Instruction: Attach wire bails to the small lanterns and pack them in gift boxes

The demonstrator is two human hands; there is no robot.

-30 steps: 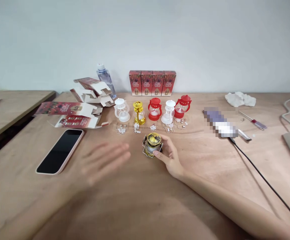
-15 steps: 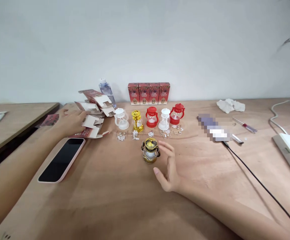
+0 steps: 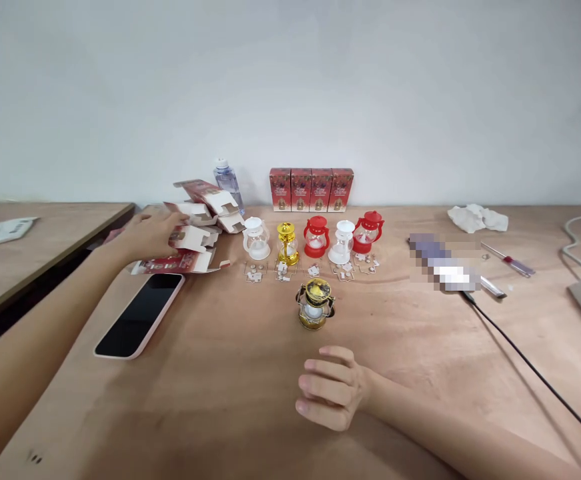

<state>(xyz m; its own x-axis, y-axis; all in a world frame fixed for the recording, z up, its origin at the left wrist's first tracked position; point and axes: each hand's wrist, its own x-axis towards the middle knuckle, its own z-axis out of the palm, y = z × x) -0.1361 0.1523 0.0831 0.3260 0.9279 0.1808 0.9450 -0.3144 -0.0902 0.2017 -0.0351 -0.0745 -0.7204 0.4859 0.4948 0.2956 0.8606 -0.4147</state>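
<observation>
At the left, my left hand [image 3: 151, 235] is closed on an opened red cardboard box [image 3: 190, 257] in a pile of similar boxes; its fingertips are partly hidden. My right hand [image 3: 333, 390] hovers over the wood with fingers apart and slightly bent, holding nothing. Just beyond it stands a dark gold mini lantern [image 3: 315, 303] with a wire handle. Behind are a white lantern [image 3: 257, 239], a bright gold lantern [image 3: 287, 243], a red lantern [image 3: 316, 237], another white lantern [image 3: 341, 243] and another red lantern [image 3: 368, 232]. Small wire handles and round batteries [image 3: 255, 269] lie before them.
Several closed red boxes [image 3: 311, 190] stand by the wall, with a water bottle [image 3: 229, 185] to their left. A phone [image 3: 140, 317] lies near my left forearm. On the right are a pixelated object with a black cable [image 3: 525, 353], a screwdriver [image 3: 509, 259] and crumpled tissue [image 3: 477, 218].
My right hand has drawn back from the dark gold lantern toward me. The box under my left hand has shifted, showing more of its red side. The view has swung slightly left.
</observation>
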